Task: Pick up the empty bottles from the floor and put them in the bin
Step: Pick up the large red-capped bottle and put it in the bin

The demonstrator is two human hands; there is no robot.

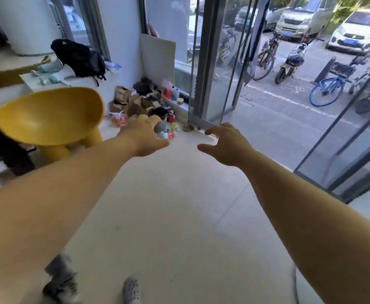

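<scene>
Several empty plastic bottles lie on the pale floor far ahead; one with a red label (168,135) shows just past my left hand, another with a green label (175,127) beside it. A dark round bin (158,112) stands behind them among the clutter. My left hand (145,134) is stretched forward with fingers curled down, covering part of the bottles in the picture but well short of them. My right hand (225,144) is also held out, fingers spread, holding nothing.
A yellow bowl-shaped stool (50,117) stands close on the left. Cardboard boxes (133,102) and a red jug (167,88) crowd the corner. A small brass bowl (188,127) sits by the glass door frame (203,84). Bicycles and cars stand outside.
</scene>
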